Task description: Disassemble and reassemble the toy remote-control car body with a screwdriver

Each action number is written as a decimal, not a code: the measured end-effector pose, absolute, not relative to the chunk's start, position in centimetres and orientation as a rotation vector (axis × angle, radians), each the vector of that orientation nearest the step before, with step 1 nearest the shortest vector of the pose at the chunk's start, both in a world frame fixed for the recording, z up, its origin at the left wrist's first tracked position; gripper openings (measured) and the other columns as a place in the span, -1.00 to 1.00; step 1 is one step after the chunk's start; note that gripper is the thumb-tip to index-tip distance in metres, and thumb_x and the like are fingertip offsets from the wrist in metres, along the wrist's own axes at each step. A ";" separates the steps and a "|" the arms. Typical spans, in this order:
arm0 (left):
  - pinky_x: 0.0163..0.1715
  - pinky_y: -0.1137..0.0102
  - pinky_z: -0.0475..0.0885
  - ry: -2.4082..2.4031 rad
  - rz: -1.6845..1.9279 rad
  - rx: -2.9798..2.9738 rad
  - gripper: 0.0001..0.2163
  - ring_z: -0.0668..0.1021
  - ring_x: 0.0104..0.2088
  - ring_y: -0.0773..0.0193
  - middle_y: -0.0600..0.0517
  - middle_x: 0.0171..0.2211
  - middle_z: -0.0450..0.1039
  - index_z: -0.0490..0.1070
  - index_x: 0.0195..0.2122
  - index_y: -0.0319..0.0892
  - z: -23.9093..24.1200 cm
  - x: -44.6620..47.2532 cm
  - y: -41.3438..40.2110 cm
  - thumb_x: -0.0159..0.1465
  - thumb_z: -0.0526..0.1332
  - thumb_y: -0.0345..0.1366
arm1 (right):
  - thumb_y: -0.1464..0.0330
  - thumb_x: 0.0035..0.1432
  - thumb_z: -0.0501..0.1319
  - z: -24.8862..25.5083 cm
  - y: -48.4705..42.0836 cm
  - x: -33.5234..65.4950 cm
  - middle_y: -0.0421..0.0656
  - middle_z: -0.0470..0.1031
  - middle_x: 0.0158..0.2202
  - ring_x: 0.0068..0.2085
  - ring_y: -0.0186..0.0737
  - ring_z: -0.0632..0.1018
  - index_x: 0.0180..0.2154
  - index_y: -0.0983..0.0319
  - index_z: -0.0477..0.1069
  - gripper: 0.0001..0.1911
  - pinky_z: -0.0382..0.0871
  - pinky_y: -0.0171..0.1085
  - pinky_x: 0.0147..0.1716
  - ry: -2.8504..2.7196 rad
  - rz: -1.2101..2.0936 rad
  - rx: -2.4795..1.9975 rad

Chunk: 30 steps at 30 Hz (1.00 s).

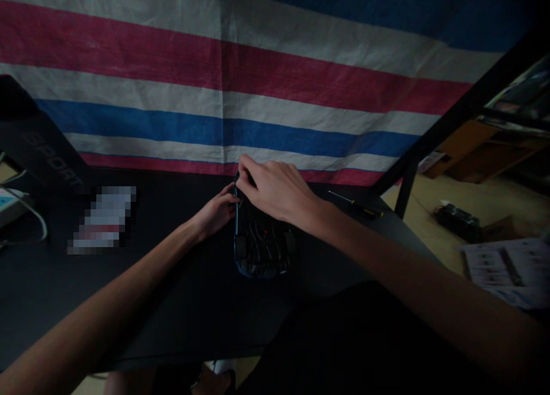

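A small blue and black toy car [262, 247] lies upside down on the black table [141, 280], its dark underside with thin wires and a red dot facing up. My left hand [217, 211] grips the car's left far edge with curled fingers. My right hand [275, 188] lies over the car's far end, its fingers closed in a pinch at the top left corner. What the fingertips pinch is hidden.
A thin screwdriver [356, 204] with a yellow and black handle lies on the table right of my right hand. A black bag [38, 148] stands at the left, a blurred card [103, 218] beside it. A striped tarp [240, 68] hangs behind. Boxes and papers [502, 263] lie on the floor at right.
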<state>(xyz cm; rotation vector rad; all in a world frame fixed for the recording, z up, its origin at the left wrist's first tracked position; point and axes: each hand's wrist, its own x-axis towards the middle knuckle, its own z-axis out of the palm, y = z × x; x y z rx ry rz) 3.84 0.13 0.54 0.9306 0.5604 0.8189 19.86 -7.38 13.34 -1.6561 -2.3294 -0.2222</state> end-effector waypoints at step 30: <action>0.18 0.13 0.38 0.538 0.787 0.998 -0.32 0.62 0.00 0.09 -0.05 0.04 0.64 0.29 0.38 -0.05 0.6 3.9 0.3 0.21 0.37 -0.40 | 0.21 0.52 0.05 12.8 -7.5 20.8 -0.05 0.63 -0.20 -0.26 -0.10 0.56 -0.01 0.23 0.51 -0.67 0.24 -0.17 -0.27 -2.253 -0.242 -1.710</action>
